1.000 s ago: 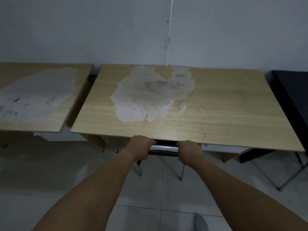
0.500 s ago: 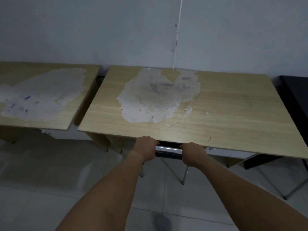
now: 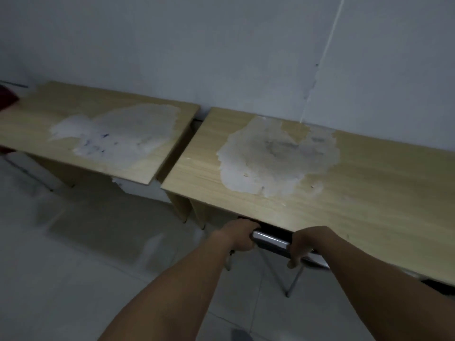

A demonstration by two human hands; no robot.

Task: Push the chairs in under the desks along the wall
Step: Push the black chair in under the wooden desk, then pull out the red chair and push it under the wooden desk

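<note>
Both hands, the left hand and the right hand, are gripping the chair by its metal top rail, tucked at the near edge of the right desk. Knuckles are risking getting pinched against that edge if the push is going deeper.

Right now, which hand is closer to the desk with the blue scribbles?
Left. The left hand holds the chair bar at the end toward the scribbled desk; the right hand holds the far end.
</note>
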